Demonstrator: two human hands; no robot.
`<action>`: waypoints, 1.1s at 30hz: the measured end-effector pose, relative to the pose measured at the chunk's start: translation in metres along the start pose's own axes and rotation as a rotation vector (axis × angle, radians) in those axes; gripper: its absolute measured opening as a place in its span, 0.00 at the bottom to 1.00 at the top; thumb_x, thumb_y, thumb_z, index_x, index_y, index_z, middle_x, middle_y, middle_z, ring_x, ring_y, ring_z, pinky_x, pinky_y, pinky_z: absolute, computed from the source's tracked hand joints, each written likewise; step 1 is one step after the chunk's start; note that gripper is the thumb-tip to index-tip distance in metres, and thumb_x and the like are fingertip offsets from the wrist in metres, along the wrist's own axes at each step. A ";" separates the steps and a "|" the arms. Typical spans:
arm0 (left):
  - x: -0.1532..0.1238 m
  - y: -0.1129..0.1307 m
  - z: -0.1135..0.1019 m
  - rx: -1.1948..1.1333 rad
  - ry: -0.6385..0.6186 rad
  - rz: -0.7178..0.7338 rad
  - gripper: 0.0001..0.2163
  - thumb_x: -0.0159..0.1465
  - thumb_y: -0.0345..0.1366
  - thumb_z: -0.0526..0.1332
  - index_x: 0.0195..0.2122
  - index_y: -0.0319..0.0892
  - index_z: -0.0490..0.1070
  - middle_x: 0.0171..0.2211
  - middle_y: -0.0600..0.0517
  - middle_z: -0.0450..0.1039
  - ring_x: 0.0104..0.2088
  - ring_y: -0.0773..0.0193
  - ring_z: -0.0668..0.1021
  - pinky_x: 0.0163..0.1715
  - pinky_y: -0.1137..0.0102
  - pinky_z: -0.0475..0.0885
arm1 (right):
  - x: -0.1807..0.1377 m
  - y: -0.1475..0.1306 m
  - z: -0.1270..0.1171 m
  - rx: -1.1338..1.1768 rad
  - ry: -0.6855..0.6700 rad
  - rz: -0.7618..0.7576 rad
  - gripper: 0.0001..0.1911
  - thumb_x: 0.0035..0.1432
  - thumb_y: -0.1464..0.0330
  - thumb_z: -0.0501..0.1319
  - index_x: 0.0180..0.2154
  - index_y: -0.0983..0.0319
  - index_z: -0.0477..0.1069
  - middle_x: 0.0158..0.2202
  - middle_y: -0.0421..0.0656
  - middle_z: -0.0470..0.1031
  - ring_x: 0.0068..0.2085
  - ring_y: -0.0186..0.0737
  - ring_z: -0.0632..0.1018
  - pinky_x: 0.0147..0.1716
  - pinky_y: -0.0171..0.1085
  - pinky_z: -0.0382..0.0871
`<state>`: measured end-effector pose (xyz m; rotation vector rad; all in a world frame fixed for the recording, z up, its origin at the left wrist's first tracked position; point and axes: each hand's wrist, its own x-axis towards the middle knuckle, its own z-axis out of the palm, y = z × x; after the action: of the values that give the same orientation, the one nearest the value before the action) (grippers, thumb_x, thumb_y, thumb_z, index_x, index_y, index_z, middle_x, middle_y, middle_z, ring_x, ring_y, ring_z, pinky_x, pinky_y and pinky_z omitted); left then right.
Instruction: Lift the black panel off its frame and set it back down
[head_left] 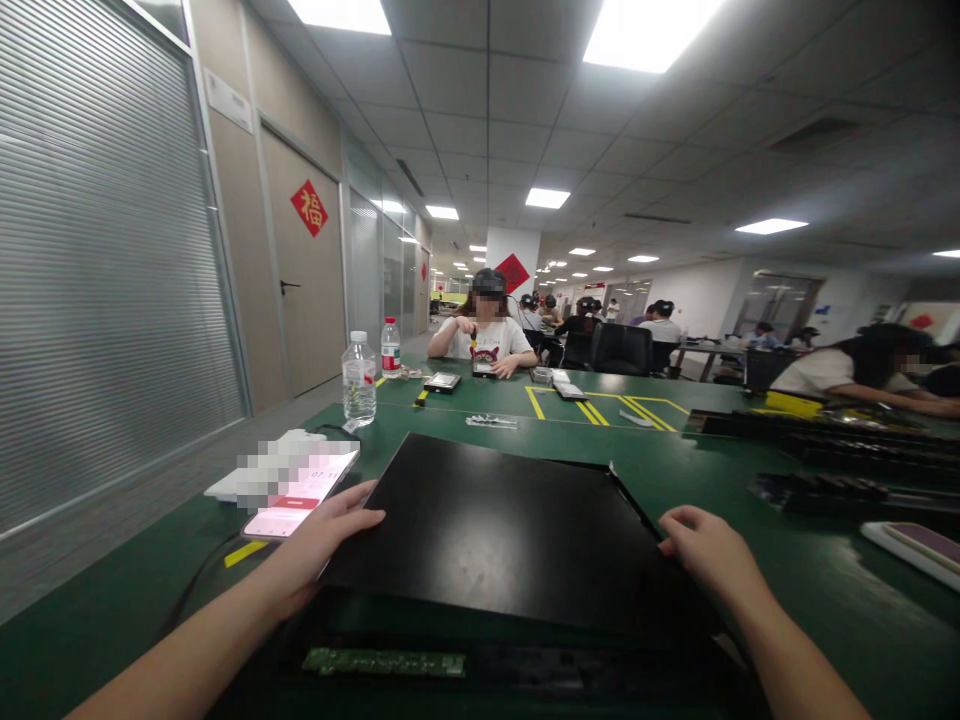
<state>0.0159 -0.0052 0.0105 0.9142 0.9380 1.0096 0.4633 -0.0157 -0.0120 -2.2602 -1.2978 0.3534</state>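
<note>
A flat, glossy black panel (480,520), like a screen sheet, lies tilted across a dark frame (626,495) in front of me. My left hand (326,535) grips the panel's left edge, thumb on top and the other fingers partly hidden behind it. On the opposite side, my right hand (709,545) has its fingers curled in at the frame's right edge; their tips are partly hidden. Below the panel's near edge, a narrow green circuit board (384,662) shows in the dark lower part of the frame.
Left of the panel are a lit phone (304,495) and a water bottle (360,380); a red-capped bottle (391,348) stands farther back. Across the green table (420,425) sits a person (484,330) near small drives (442,382). Dark strips (847,500) and another phone (919,545) lie right.
</note>
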 end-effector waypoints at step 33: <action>0.008 -0.009 -0.007 0.029 0.009 -0.022 0.33 0.49 0.30 0.65 0.57 0.39 0.57 0.38 0.45 0.79 0.37 0.54 0.80 0.36 0.64 0.75 | -0.003 -0.003 0.000 -0.159 -0.025 -0.108 0.12 0.47 0.62 0.54 0.30 0.58 0.73 0.25 0.42 0.76 0.28 0.40 0.74 0.25 0.34 0.61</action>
<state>0.0140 0.0012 -0.0016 0.9225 0.9710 0.9844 0.4593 -0.0164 -0.0104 -2.3094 -1.5016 0.2479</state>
